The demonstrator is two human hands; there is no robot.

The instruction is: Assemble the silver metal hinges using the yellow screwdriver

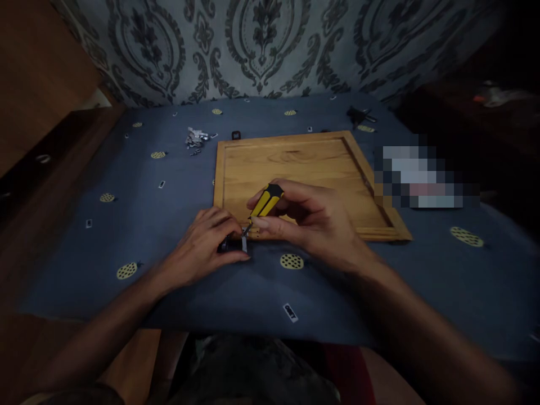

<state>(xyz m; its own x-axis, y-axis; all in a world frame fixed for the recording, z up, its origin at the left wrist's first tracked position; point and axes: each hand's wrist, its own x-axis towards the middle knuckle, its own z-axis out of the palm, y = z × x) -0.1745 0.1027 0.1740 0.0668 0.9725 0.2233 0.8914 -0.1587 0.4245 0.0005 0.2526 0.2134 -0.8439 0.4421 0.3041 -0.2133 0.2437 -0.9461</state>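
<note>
A yellow and black screwdriver (266, 201) is gripped in my right hand (323, 222), fingers closed around its handle. Its shaft slants down to the left and meets the near edge of a framed wooden panel (282, 169). There my left hand (208, 236) holds a small dark fitting with a pale metal plate (244, 243) against the panel's edge, near the left corner. The thumb is below the fitting and the fingers are above it. My left fingers partly cover the fitting, so its exact kind is unclear. The panel lies flat on the blue patterned cloth (169, 219).
Behind the panel's left corner lies a pile of small shiny metal parts (196, 138). A small black fitting (236, 135) sits by the far edge. A dark object (360, 116) rests at the back right. A pixelated patch covers something to the right. Patterned fabric (261, 50) rises behind.
</note>
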